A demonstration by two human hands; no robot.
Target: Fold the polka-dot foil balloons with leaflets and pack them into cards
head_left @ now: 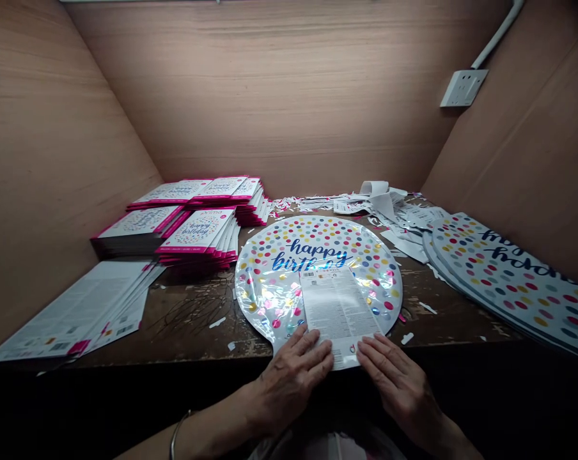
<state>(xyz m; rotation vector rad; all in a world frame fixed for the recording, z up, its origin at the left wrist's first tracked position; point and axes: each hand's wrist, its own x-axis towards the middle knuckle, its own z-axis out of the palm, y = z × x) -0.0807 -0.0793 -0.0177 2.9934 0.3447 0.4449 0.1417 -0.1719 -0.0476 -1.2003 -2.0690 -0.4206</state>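
A round foil balloon with colored dots and "happy birthday" lettering lies flat at the table's front edge. On its lower half rests a white printed packet, text side up, covering part of the lettering. My left hand lies with fingers extended over the packet's lower left corner and the balloon's edge. At the lower right corner, the fingers of my right hand are stretched flat against the packet. Neither hand is wrapped around anything.
Stacks of pink-edged packets stand at the back left, with a fanned pile of printed packets before them. More flat balloons overhang the right front edge. Paper strips litter the back. Wooden panels and a wall socket enclose the table.
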